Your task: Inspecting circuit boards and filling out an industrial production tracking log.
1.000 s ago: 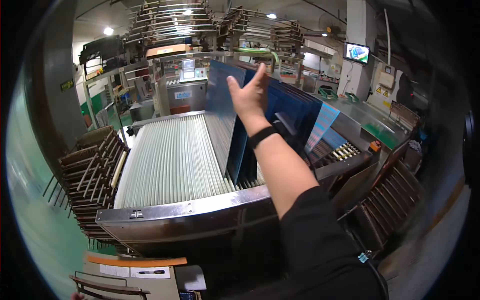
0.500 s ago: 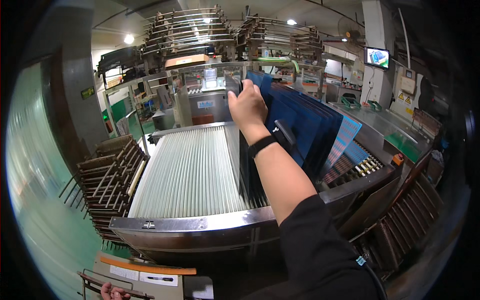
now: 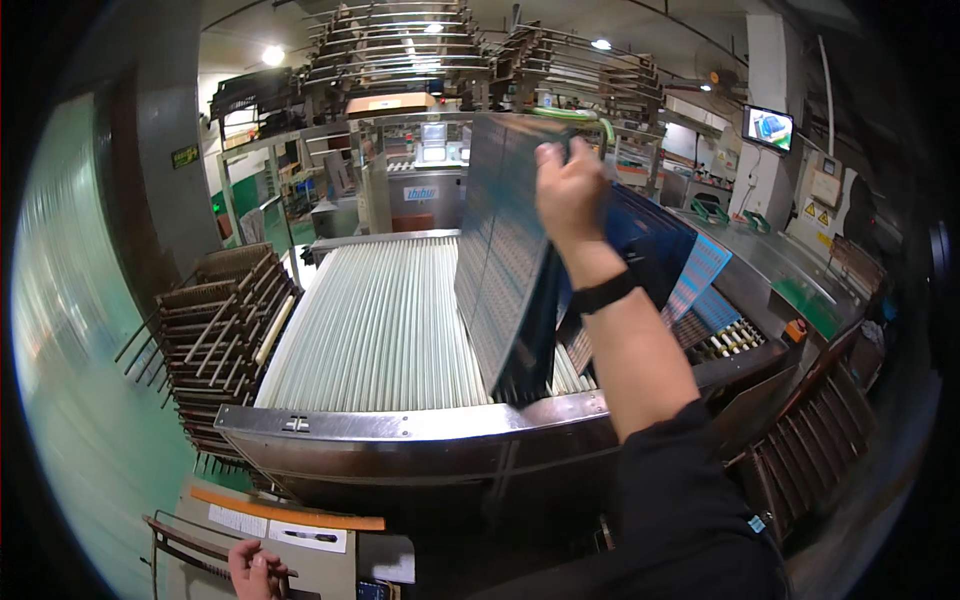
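Observation:
My right hand (image 3: pixel 573 195) is closed on the top edge of a few large circuit board panels (image 3: pixel 500 240), held together nearly upright and tilted. Their lower edges are at the pale conveyor rollers (image 3: pixel 370 330); I cannot tell whether they touch. Behind my wrist more dark blue boards (image 3: pixel 655 235) stand on edge, and a lighter blue patterned board (image 3: pixel 700 270) leans to their right. At the lower left my left hand (image 3: pixel 257 572) has its fingers curled at a dark metal rack bar (image 3: pixel 190 548) over a small table.
A steel rim (image 3: pixel 450 424) edges the near side of the conveyor. Stacked brown racks (image 3: pixel 220 350) stand left of it, others (image 3: pixel 810 440) at the right. On the small table lie an orange strip (image 3: pixel 290 508), papers and a black pen (image 3: pixel 312 536). An orange button box (image 3: pixel 796 329) sits at the right corner.
My right hand has moved right, pulling a few panels apart from the standing boards and turning their patterned face into view. My left hand has come up and right over the rack bar.

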The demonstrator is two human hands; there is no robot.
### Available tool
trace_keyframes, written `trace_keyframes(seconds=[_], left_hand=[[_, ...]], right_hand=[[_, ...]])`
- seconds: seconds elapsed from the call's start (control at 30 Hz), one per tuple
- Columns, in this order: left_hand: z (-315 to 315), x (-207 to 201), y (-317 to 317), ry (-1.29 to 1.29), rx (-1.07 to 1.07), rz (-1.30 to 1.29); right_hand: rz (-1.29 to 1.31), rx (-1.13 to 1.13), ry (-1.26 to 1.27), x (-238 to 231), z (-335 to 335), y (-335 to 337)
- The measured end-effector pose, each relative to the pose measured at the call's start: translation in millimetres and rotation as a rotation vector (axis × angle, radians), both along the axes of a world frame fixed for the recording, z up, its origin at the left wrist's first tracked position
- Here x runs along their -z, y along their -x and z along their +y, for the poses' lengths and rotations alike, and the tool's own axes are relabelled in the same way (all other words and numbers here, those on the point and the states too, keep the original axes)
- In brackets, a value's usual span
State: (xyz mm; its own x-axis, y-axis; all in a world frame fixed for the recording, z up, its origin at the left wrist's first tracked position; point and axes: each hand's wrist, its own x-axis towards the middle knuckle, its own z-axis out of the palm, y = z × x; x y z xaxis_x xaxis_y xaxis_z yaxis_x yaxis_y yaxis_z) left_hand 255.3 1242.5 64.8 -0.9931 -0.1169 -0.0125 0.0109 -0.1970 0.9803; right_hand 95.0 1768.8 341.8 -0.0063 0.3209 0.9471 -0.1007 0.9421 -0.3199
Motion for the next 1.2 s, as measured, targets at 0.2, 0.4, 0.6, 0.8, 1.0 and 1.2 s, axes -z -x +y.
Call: trace_keyframes(seconds=[0.2,0.4,0.6,0.8,1.0,1.2], left_hand=[[72,-10,41,-0.146,0.22,0.056],[163,-21,77,-0.493,0.28,-0.13],[124,-51,87,-0.957,0.1,0.247],[-8,-26,41,-0.835,-0.173,0.393],[-87,-11,-37,-0.665,-0.601,0.443],[-81,7,-58,-0.335,-0.936,0.393]], right_hand=[[0.121,-0.487,0.028,-77,-18,-69],[0.149,-1.089,0.271,-102,-71,-74],[0.021,-1.536,0.542,-53,-170,-46],[-0.374,-1.952,0.234,-23,-230,-20],[-0.792,-2.047,0.04,9,-263,19],[-1.082,-2.18,0.269,117,-305,130]])
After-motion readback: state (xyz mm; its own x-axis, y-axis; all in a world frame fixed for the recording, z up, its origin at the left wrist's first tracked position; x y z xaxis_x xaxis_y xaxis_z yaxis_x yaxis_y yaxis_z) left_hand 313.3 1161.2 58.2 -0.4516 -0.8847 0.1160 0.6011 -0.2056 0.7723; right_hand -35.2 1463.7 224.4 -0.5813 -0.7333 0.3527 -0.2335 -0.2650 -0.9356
